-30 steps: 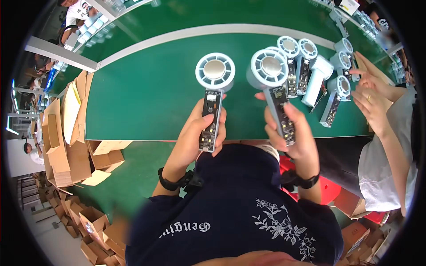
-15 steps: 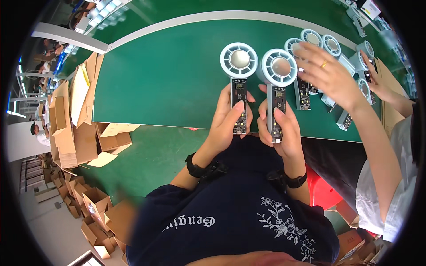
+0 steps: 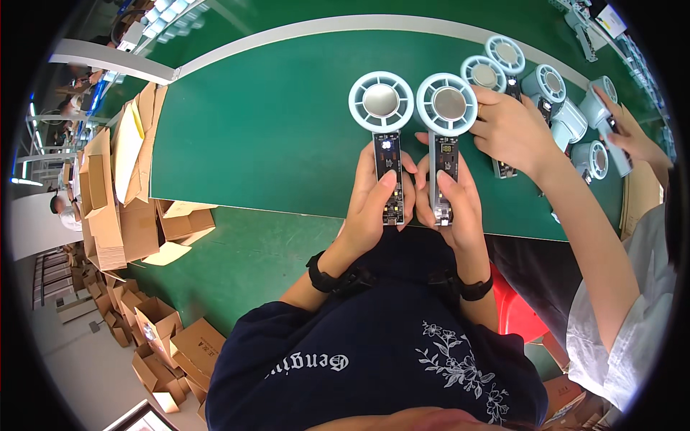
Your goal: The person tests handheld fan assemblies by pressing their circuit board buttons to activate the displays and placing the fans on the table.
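My left hand (image 3: pixel 365 206) grips a pale blue handheld fan (image 3: pixel 381 101) by its handle, thumb pressed on the uncovered black circuit board. A small display on that board glows bright white. In my right hand (image 3: pixel 463 205) is a second handheld fan (image 3: pixel 447 105) of the same kind, its thumb also on the bare board. The display on this one looks unlit. Both fans stand side by side with round grilles pointing away from me, just above the table's near edge. My fingers hide the sides of both handles.
On the right, a co-worker's hand (image 3: pixel 519 133) reaches in close to my right fan, and their other hand (image 3: pixel 632 136) holds a fan. Several more fans (image 3: pixel 550 83) lie around there on the green table (image 3: pixel 259 122). Cardboard boxes (image 3: pixel 136 230) stack at the left; a red stool (image 3: pixel 514 309) stands lower right.
The left fan's display has lit up. Both fans have shifted slightly left. The co-worker's near hand has moved left and down, closing among the fans; their other hand now holds a fan.
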Demonstrator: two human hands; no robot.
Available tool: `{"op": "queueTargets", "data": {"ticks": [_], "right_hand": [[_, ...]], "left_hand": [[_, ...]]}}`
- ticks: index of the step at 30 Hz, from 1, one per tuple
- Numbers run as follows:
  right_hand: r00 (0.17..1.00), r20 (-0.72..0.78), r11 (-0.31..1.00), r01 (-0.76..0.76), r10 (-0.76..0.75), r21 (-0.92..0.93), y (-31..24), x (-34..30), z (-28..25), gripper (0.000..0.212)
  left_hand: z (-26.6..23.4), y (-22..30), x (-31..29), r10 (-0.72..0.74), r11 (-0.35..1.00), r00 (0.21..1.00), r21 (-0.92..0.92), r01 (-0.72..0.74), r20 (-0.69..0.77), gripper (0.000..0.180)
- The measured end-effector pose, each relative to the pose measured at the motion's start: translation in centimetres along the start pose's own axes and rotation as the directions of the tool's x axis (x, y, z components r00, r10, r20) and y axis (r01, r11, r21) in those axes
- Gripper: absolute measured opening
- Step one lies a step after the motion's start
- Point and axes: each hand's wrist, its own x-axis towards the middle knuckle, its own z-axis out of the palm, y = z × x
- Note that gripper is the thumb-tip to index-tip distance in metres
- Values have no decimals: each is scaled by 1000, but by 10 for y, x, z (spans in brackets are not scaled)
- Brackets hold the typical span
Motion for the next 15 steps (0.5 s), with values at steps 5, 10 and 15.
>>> {"op": "queueTargets", "data": {"ticks": [5,10,15], "right_hand": [[1000,5,1000,11,-11,13,0,2,0,43],[998,-58,992,6,-14,-126,0,1,5,55],[999,-15,992,28,-30,-124,1,0,4,53]], "left_hand": [[-1,1,2,-10,1000,1000,13,10,5,35],[-2,0,0,11,997,1000,73,-11,0,35],[0,0,-1,20,999,1000,48,-21,17,34]]}}
